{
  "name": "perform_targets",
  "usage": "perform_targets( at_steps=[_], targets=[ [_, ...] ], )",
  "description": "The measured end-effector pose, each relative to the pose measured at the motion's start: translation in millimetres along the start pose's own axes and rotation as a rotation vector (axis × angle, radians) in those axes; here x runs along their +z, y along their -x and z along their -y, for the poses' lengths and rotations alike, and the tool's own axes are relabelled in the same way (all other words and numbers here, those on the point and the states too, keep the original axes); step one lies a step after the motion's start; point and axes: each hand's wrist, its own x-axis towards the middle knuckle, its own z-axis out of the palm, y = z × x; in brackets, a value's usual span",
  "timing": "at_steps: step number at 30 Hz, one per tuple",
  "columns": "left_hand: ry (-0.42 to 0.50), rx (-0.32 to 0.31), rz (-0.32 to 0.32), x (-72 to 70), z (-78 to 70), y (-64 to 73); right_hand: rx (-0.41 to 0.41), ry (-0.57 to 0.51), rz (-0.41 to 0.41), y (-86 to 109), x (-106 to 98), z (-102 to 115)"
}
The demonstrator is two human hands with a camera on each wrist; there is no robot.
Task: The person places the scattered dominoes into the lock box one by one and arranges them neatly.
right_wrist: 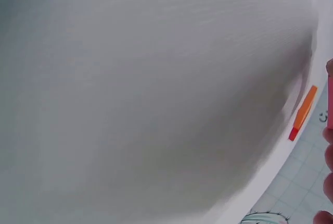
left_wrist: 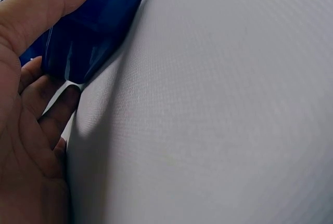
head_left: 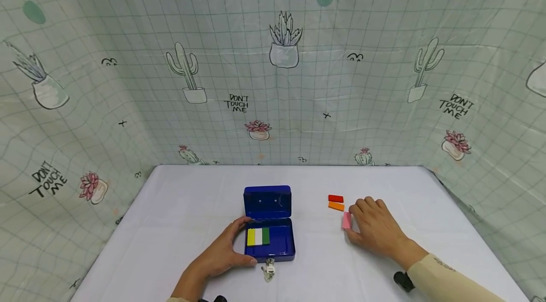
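Note:
A small blue metal box [head_left: 281, 240] stands with its lid [head_left: 268, 207] raised at the back. Yellow [head_left: 250, 237], white [head_left: 258, 236] and green [head_left: 266, 236] blocks lie side by side in its left part. My left hand [head_left: 223, 252] grips the box's left side, thumb near the front corner and fingers toward the rear; the left wrist view shows fingers [left_wrist: 60, 117] against the blue wall. My right hand [head_left: 377, 228] pinches a pink block [head_left: 347, 221] between thumb and fingers. This block [right_wrist: 330, 101] appears at the right wrist view's edge.
A red block [head_left: 335, 198] and an orange block [head_left: 336, 206] lie just beyond the right hand. Keys [head_left: 268, 271] hang from the box's front lock onto the white tabletop [head_left: 192, 207]. A cactus-print cloth [head_left: 230, 141] rises behind the table.

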Motion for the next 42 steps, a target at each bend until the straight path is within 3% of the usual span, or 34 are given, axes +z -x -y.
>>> perform_targets(
  at_steps=[19,36,42],
  targets=[
    [-0.034,-0.002,-0.012,2.0,0.3,-1.9,-0.085,0.002,-0.084,-28.8,-11.6,24.5],
    [-0.044,-0.013,-0.028,0.7,0.9,-2.4,-0.161,-0.044,-0.149,-56.6,-14.5,76.3],
    [-0.036,-0.018,-0.018,-0.5,2.0,-3.1,-0.195,-0.061,-0.111,-66.2,-14.0,96.1]
  ],
)
